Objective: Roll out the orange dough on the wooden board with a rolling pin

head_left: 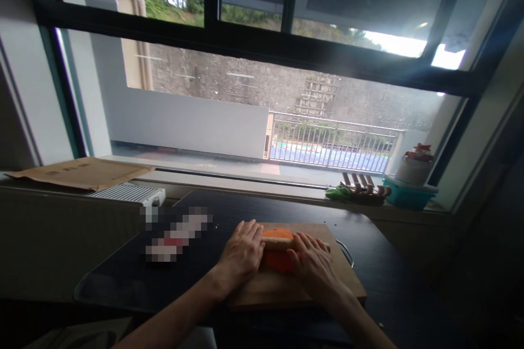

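A wooden rolling pin (278, 242) lies across a flat orange sheet (279, 263) of what looks like dough or clay. Both rest on a wooden cutting board (268, 293) with a metal handle at its right side. My left hand (242, 250) is over the pin's left end, fingers together and pointing forward. On its right end lies my right hand (314, 260), fingers bent over the wood. The palms hide both grip areas, and only the pin's middle and a bit of its right tip show.
The board stands on a dark table (184, 278). A blurred-out item (176, 237) lies to the left. Beyond it a brown envelope (82, 172) rests on a white radiator (158, 196). On the windowsill at right are a brown rack (362, 185) and a teal box (411, 193).
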Motion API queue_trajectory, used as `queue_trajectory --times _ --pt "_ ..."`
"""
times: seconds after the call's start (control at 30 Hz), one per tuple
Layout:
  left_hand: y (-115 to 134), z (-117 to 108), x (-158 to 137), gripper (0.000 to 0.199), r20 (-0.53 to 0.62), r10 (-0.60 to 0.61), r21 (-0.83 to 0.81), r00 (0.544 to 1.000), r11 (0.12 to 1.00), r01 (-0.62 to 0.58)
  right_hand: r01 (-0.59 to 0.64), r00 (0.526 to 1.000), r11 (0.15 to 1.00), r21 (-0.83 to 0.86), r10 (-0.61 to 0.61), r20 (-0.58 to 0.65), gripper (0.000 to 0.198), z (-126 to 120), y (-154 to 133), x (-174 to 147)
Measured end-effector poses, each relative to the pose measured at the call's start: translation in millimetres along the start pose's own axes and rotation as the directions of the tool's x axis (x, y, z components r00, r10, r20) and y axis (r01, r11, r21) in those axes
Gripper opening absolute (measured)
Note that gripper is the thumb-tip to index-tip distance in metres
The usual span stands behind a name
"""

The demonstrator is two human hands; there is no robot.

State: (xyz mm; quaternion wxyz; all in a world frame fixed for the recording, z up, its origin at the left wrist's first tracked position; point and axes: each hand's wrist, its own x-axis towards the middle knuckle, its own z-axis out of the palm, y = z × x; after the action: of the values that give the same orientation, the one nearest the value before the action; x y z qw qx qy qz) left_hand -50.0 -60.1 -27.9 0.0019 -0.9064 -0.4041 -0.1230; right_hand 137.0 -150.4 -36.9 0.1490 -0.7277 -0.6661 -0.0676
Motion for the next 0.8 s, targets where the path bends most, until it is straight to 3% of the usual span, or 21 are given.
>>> queue_trajectory --times 0.1,0.33,0.43,0.53,0.8 --pt "4 4 18 0.055 0.020 -0.044 0.026 0.999 0.999 0.043 -0.015 1.000 1.000 -0.008 0.015 0.008 0.047 -5 8 -2" --pt "7 17 111 0.036 0.009 -0.079 0.037 0.997 0.996 0.079 -0.080 0.997 0.996 -0.041 0.081 0.011 0.042 -17 15 26" --pt "8 16 126 0.038 0.012 -0.071 0.031 0.997 0.997 0.070 -0.099 0.994 0.994 -0.046 0.101 0.038 0.041 -23 15 31" --pt "5 13 112 0.033 0.033 -0.035 0.023 0.999 0.999 0.034 -0.110 0.994 0.994 -0.021 0.110 0.008 0.040 -21 7 23" --pt "-16 8 31 0.057 0.088 0.020 0.013 0.996 1.000 -0.021 -0.028 0.995 0.999 0.036 0.032 -0.099 0.053 9 -15 -23"
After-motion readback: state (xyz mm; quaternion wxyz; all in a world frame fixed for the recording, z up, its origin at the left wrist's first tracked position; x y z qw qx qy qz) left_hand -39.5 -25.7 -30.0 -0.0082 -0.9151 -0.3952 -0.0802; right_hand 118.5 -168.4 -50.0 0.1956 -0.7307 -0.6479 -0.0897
